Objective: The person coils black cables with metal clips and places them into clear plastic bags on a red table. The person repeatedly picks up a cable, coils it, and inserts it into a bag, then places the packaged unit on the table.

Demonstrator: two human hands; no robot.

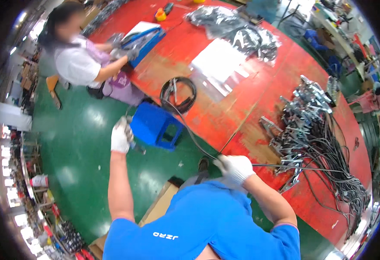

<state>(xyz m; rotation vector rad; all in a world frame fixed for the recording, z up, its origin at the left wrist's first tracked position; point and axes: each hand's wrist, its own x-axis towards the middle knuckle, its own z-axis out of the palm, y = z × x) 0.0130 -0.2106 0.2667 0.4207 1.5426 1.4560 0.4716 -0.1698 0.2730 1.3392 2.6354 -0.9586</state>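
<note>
My right hand, in a white knit glove, is closed around a black cable at the table's near edge. From there the cable runs up to a coil on the table, and on the other side toward a pile of metal clamps. A metal clamp lies inside the coil. Away to the left, over the floor, my gloved left hand is closed on a small greyish metal piece, blurred and mostly covered by the fingers. A blue plastic stool stands just right of that hand.
The red table has worn patches. Clear plastic bags and dark bagged goods lie farther back. Black cables spread from the clamps at right. A co-worker handles things at a blue bin. Cardboard is near my body.
</note>
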